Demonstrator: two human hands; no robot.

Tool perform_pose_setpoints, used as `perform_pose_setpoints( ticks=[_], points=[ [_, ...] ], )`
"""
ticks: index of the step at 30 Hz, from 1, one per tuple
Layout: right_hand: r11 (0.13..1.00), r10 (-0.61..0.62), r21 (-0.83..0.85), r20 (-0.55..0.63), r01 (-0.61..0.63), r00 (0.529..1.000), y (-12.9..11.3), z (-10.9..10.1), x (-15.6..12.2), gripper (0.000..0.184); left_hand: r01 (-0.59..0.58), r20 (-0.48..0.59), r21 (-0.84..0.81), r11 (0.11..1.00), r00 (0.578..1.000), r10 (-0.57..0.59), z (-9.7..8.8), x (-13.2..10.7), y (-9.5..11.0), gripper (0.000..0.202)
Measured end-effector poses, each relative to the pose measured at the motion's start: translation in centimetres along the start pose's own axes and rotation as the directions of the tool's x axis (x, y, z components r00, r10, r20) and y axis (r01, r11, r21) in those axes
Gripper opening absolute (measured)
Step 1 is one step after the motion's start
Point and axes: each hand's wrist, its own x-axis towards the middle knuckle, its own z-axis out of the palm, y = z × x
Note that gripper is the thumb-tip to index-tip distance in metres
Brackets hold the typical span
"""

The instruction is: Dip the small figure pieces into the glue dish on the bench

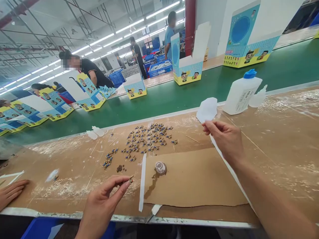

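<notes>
My left hand (107,199) pinches a small dark-and-gold part (131,179) between thumb and fingertips, above the front of the table. My right hand (226,137) is raised over the cardboard sheet, thumb and fingers pinched; whatever sits between them is too small to name. Behind its fingertips lies a white sheet (207,109). A small clear glass jar (160,168) stands on the cardboard sheet (199,179), with a wet stain beside it. Left of the jar are a little pile of brown round bits (120,168) and many small blue-and-gold parts (149,136).
A white bottle with a blue cap (243,93) and a small squeeze bottle (258,97) stand at right. Two small white bottles (95,132) lie at left. Open printed boxes (188,69) line the green conveyor (159,99). A co-worker's hand (12,192) rests at far left.
</notes>
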Motion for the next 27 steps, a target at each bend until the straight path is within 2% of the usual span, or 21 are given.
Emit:
perform_pose_setpoints(
  ticks=[3, 7, 11, 16, 21, 27],
  points=[
    [0.998, 0.040, -0.054, -0.024, -0.041, 0.999, 1.5, -2.5, 1.3, 0.027, -0.003, 0.037, 0.015, 1.000, 0.999, 0.003, 0.9, 0.7, 1.0, 0.020],
    [0.992, 0.041, -0.110, -0.137, -0.057, 0.990, 3.3, -4.2, 2.2, 0.022, -0.115, 0.087, 0.069, 0.991, 0.990, 0.109, 2.6, 1.8, 2.5, 0.016],
    [0.985, -0.008, -0.173, -0.172, -0.022, 0.985, 3.8, -4.2, 2.2, 0.022, -0.273, 0.141, 0.148, 0.951, 0.957, 0.253, 4.5, 2.8, 3.7, 0.012],
    [0.956, -0.077, -0.291, -0.178, 0.022, 0.981, 3.6, -4.0, 2.0, 0.019, -0.436, 0.228, 0.306, 0.847, 0.897, 0.379, 6.0, 3.9, 4.3, 0.010],
    [0.941, -0.119, -0.334, -0.177, 0.054, 0.977, 3.3, -4.0, 1.9, 0.017, -0.485, 0.265, 0.401, 0.777, 0.873, 0.409, 6.4, 4.8, 4.8, 0.011],
    [0.934, -0.151, -0.348, -0.188, 0.078, 0.970, 3.0, -4.0, 1.9, 0.018, -0.498, 0.280, 0.417, 0.761, 0.866, 0.414, 6.4, 5.2, 5.0, 0.010]
  ],
)
